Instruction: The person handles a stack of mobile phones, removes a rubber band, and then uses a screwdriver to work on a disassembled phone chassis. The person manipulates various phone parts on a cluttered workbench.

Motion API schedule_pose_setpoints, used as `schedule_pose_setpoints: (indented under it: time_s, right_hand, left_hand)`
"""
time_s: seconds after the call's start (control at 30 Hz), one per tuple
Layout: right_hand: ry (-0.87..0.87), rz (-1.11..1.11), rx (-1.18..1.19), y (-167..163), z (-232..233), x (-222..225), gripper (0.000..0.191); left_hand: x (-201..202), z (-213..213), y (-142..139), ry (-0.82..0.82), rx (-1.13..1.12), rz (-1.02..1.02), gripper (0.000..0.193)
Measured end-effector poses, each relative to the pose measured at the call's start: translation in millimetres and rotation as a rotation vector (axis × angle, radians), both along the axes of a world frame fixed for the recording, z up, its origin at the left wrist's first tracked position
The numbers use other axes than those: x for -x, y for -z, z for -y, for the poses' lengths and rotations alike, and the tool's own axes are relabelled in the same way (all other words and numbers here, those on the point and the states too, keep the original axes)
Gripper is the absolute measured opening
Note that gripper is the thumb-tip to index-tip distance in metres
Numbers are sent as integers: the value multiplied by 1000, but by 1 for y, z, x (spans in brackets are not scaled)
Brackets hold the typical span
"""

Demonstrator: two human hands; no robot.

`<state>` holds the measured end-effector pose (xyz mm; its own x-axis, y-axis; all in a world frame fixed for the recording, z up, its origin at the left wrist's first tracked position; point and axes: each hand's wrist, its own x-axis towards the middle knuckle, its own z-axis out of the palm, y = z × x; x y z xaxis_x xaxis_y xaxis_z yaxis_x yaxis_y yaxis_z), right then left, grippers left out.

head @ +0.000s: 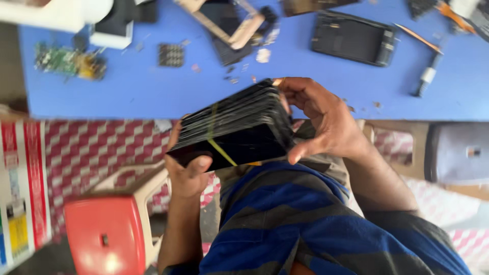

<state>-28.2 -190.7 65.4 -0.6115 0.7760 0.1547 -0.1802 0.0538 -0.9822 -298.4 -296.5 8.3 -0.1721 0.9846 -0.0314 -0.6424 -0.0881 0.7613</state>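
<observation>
Both hands gripping banded stack of black panels (235,127), left hand (187,170) underneath, right hand (321,119) pinching far edge

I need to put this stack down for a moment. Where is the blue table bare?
Bare: the near strip of the blue table below the green circuit board, and between the right hand and the screwdriver. Crowded along the far edge, around the black device.

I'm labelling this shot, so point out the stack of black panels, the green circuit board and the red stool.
stack of black panels (239,137): head view, dark front face.
green circuit board (61,59): head view, board's middle.
red stool (104,239): head view, seat top.
</observation>
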Motion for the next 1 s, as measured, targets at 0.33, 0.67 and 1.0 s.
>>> schedule_pose_setpoints:
  time_s: [0.33,0.67,1.0]
  right_hand:
    - [446,534,-233,37,5,-141,105]
    - [351,497,-443,48,-10,-169,81]
    - [364,664,-390,33,-19,-166,101]
  left_hand:
    - [-90,-119,-10,520,-318,-602,77]
    - [-114,-156,-17,644,-553,-1141,82]
    - [-116,-150,-15,611,-361,-1268,95]
